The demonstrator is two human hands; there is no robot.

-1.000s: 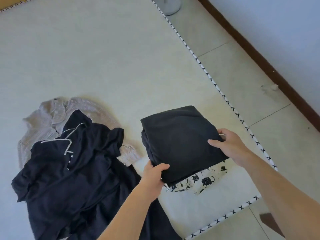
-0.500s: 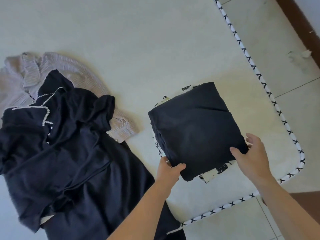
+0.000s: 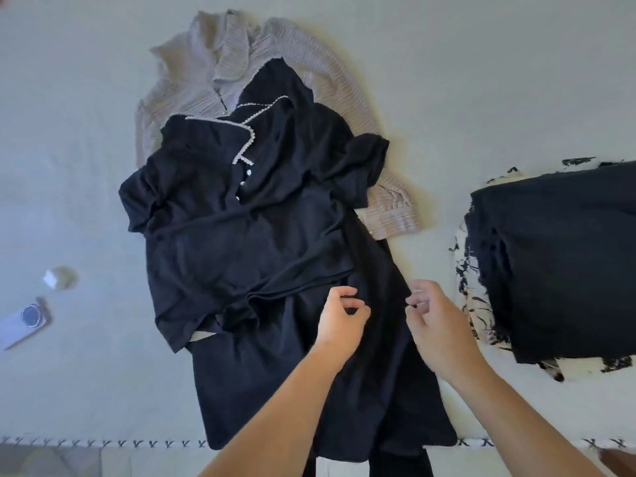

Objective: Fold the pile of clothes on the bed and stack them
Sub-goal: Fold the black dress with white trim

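Note:
The unfolded pile lies mid-bed: a dark navy top with a pearl-trimmed collar [image 3: 241,208] is spread over a beige ribbed shirt [image 3: 206,80] and over a long dark garment [image 3: 275,390] that reaches the bed's near edge. At the right sits the stack, a folded dark garment [image 3: 557,263] on top of a black-and-white floral piece [image 3: 478,311]. My left hand [image 3: 339,318] and my right hand [image 3: 437,325] hover side by side just over the long dark garment, fingers loosely curled and holding nothing.
A phone [image 3: 25,321] and a small pale object [image 3: 60,277] lie on the bed at the far left. The bed's cross-stitched trim [image 3: 120,443] runs along the bottom, with floor below it.
Both hands let go of the folded dark garment, which now rests on the floral piece. They moved left over the unfolded pile, and the view swung left with them.

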